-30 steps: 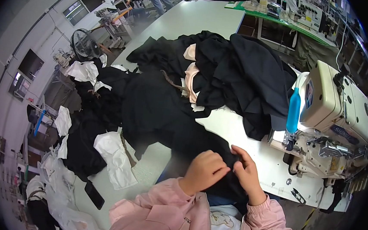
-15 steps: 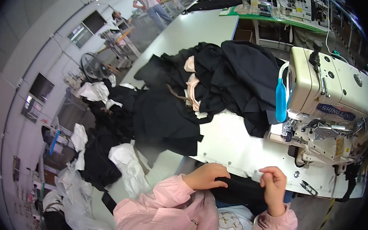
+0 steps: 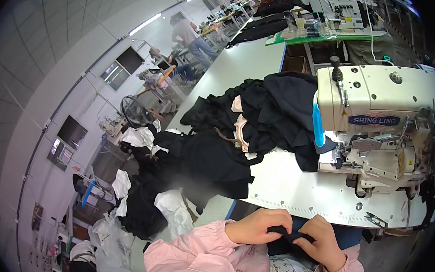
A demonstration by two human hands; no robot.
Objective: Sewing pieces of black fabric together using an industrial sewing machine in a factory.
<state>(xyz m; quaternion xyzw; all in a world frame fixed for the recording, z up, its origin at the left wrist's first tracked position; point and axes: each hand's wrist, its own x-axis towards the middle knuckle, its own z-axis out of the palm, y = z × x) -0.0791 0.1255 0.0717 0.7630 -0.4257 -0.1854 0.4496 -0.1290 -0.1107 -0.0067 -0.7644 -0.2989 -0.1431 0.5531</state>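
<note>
Two hands busy: left hand [image 3: 261, 227] and right hand [image 3: 323, 240] both pinch some black cloth [image 3: 294, 236], on the near-left side of the sewing machine [image 3: 382, 121]. Looks light, soft and floppy, so I'd hold it by the edges. Big black garment pile [image 3: 215, 161] hogs the table [image 3: 285, 185] left of the machine; snips [image 3: 376, 220] on the machine's near side could snag stuff.

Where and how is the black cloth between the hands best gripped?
The black cloth is probably best pinched at its upper edge, left hand and right hand from opposite sides, thumbs against fingers: it looks limp and bunched, so two pinches should control it.
</note>
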